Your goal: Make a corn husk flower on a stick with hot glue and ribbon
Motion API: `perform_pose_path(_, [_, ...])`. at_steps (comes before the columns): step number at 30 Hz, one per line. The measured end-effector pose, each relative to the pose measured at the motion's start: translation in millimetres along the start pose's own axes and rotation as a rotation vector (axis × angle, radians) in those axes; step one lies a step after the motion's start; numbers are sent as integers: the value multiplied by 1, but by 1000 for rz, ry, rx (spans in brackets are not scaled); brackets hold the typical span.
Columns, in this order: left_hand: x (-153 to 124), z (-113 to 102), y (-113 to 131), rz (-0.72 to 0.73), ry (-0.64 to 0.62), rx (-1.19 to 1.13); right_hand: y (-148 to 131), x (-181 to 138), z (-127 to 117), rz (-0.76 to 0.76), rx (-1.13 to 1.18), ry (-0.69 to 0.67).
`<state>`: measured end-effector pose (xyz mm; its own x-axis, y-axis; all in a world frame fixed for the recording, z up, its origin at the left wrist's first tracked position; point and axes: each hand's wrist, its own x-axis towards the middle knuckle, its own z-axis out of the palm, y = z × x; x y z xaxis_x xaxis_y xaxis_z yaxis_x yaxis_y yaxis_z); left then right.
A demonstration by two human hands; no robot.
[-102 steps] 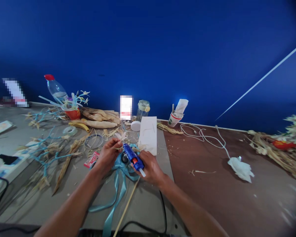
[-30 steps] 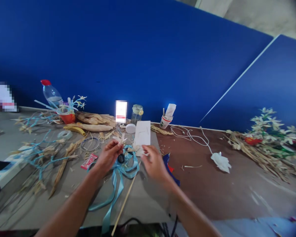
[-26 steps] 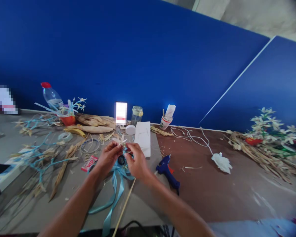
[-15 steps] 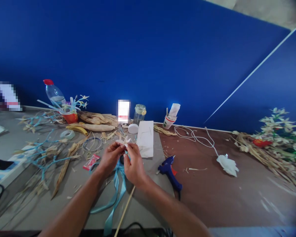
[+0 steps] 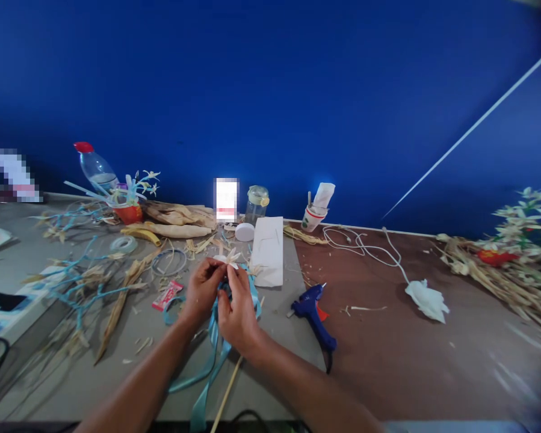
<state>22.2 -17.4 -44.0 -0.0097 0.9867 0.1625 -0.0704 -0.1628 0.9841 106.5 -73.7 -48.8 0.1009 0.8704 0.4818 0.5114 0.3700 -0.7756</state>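
My left hand and my right hand meet in the middle of the table, fingers pinched on a small pale husk flower held just above them. A light blue ribbon loops under both hands and trails toward me beside a thin wooden stick. The blue glue gun lies on the table to the right of my right hand, untouched.
A white paper sheet, a glass jar, a paper cup and a white cable lie behind. Left are husk stems with blue wrapping, a tape roll, a bottle. Husk flowers pile at the right.
My right hand put the glue gun down on the table at the right, then came back to the flower. Both hands now pinch it together.
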Motion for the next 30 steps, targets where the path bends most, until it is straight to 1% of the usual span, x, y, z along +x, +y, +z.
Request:
perform_pose_path(3, [-1, -2, -5, 203, 11, 228, 3, -1, 2, 9, 16, -13])
perform_pose_path(6, [-1, -4, -7, 354, -9, 372, 7, -2, 3, 10, 33, -36])
perform_pose_path(9, [0, -6, -7, 448, -13, 459, 10, -2, 5, 21, 50, -55])
perform_pose_path(11, [0, -6, -7, 479, -31, 481, 11, -2, 5, 34, 62, -61])
perform_pose_path(15, [1, -8, -5, 492, -53, 481, 10, -1, 1, 52, 96, -71])
perform_pose_path(18, [2, -9, -2, 474, -51, 458, 6, 0, -4, 60, 138, -74])
perform_pose_path(22, [2, -8, 0, 411, -45, 338, 1, 4, -10, 124, 309, 9])
perform_pose_path(26, [1, -6, -3, 361, -21, 267, 0, 11, -12, 255, 597, 85])
perform_pose_path(28, [2, -5, -7, 323, -18, 246, 4, 16, -13, 367, 728, 137])
perform_pose_path(30, [4, -5, -12, 278, -14, 203, 9, 22, -16, 519, 844, 213])
